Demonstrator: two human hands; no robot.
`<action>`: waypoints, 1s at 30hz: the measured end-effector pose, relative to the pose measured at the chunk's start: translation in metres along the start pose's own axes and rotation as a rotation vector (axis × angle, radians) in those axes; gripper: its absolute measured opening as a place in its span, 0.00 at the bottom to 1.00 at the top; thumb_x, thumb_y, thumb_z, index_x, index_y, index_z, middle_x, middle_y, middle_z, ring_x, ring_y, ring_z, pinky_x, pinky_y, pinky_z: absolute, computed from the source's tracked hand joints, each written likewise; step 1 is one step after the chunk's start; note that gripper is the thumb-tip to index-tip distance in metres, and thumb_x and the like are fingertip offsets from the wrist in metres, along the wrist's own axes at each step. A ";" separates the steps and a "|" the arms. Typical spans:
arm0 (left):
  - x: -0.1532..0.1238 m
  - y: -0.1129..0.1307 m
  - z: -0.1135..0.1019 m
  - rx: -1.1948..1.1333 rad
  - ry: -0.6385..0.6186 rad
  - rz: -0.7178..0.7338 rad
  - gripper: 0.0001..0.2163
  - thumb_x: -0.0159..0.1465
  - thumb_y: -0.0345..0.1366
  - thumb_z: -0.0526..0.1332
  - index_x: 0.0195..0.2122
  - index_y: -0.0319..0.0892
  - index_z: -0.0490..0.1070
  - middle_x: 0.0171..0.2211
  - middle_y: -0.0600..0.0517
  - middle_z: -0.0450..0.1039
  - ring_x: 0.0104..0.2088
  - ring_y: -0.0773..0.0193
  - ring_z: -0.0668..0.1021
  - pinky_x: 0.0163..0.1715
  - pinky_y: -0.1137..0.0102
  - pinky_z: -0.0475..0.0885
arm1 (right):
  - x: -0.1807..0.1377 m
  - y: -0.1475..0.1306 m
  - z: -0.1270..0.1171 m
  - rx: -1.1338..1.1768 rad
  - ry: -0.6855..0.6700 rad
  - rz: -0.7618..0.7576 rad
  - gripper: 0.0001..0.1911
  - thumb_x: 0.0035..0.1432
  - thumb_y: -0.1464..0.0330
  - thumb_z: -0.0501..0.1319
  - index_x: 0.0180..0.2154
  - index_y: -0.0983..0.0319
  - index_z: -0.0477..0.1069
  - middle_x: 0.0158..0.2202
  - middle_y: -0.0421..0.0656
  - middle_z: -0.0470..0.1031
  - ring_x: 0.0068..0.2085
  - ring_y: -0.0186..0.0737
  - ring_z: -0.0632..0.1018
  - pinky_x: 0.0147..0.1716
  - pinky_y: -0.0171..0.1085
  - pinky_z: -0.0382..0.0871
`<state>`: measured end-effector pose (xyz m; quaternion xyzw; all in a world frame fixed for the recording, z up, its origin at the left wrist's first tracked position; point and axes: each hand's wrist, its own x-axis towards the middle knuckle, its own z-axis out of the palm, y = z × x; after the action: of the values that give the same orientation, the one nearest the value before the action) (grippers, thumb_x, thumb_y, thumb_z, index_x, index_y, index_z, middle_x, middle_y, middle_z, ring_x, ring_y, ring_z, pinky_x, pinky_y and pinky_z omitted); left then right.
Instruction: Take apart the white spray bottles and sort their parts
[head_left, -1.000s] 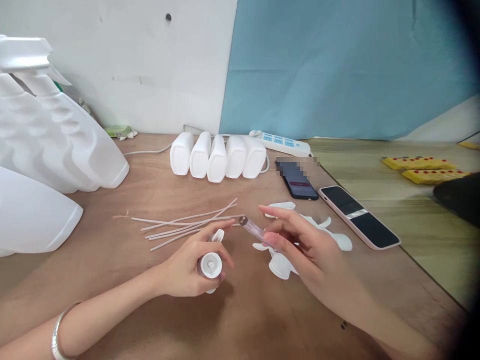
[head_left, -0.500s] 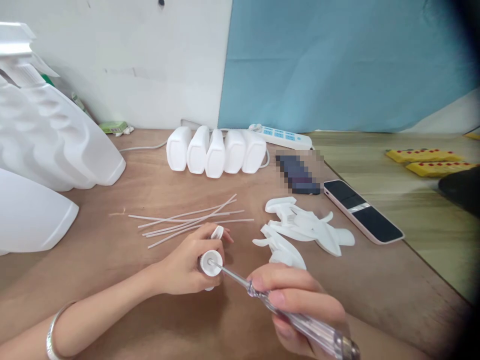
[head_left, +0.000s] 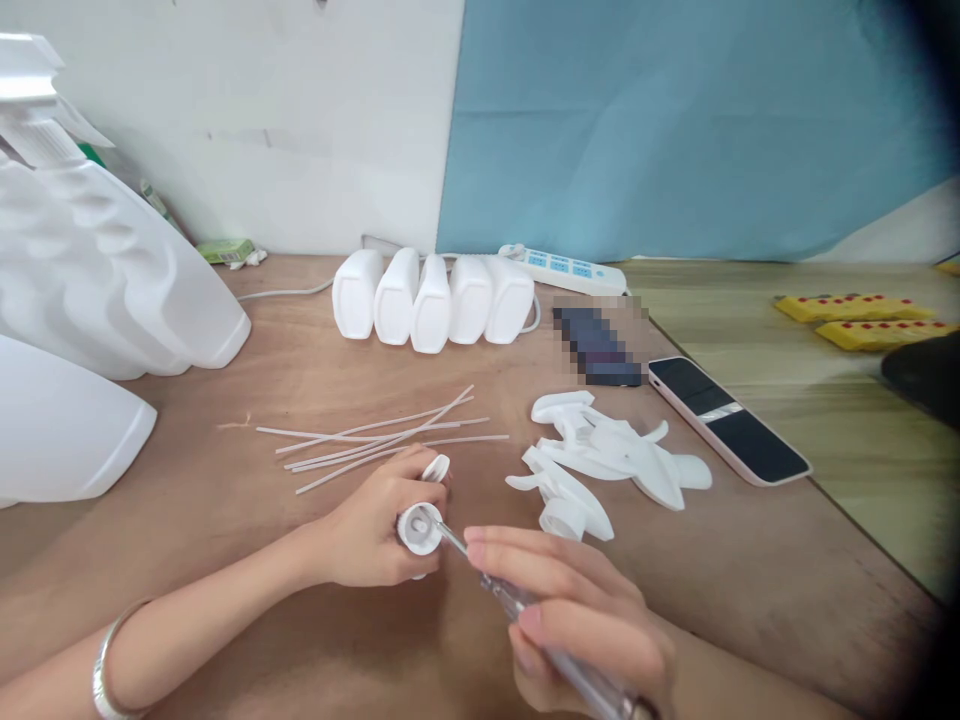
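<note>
My left hand (head_left: pixel 375 520) is closed round a white spray trigger head (head_left: pixel 418 532), its round collar facing me. In my right hand (head_left: pixel 577 610) is a screwdriver (head_left: pixel 504 594) with a clear handle, and its metal shaft reaches into the collar near the upper right rim. Whether the tip touches the inside is hard to make out. Several thin white tubes (head_left: pixel 360 440) lie crossed on the table behind my left hand. More white spray trigger heads (head_left: pixel 637 455) rest in a loose pile to the right.
Several white bottles (head_left: pixel 431 305) lie in a row before a power strip (head_left: pixel 566 270). Large white spray bottles (head_left: pixel 150 260) stand at left. A phone (head_left: pixel 727 420) sits by the table's right edge, beside a pixelated dark object (head_left: pixel 596 345). Yellow items (head_left: pixel 855 307) lie beyond.
The screwdriver's tip has shifted from the collar's middle towards its upper right rim. My right hand has slid closer to the collar, fingers further forward along the screwdriver. My left hand stays nearly still.
</note>
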<state>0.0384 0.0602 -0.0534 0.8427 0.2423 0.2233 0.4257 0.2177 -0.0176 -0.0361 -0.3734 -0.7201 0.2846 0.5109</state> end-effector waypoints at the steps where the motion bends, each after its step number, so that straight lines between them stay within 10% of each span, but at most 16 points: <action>1: 0.000 0.001 0.000 0.016 -0.005 -0.009 0.07 0.47 0.26 0.56 0.18 0.39 0.56 0.27 0.51 0.63 0.32 0.64 0.65 0.35 0.68 0.62 | 0.002 0.000 -0.002 0.008 -0.019 -0.030 0.10 0.50 0.74 0.59 0.33 0.54 0.62 0.37 0.42 0.77 0.37 0.42 0.79 0.32 0.40 0.76; 17: 0.001 0.004 -0.001 0.142 -0.055 -0.075 0.03 0.49 0.29 0.55 0.20 0.40 0.60 0.24 0.53 0.60 0.29 0.66 0.64 0.34 0.70 0.62 | 0.006 0.007 -0.010 0.039 -0.104 -0.005 0.19 0.54 0.81 0.53 0.43 0.56 0.54 0.44 0.43 0.72 0.44 0.36 0.76 0.43 0.36 0.71; 30: 0.001 0.002 -0.003 0.105 -0.135 0.041 0.08 0.45 0.29 0.54 0.17 0.40 0.51 0.22 0.54 0.58 0.26 0.67 0.60 0.30 0.69 0.57 | 0.020 0.013 -0.009 0.403 0.088 0.403 0.02 0.62 0.69 0.52 0.37 0.58 0.57 0.34 0.41 0.76 0.37 0.35 0.78 0.36 0.38 0.75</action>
<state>0.0376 0.0613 -0.0495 0.8818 0.2073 0.1615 0.3915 0.2255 0.0067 -0.0330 -0.4118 -0.5376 0.5013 0.5386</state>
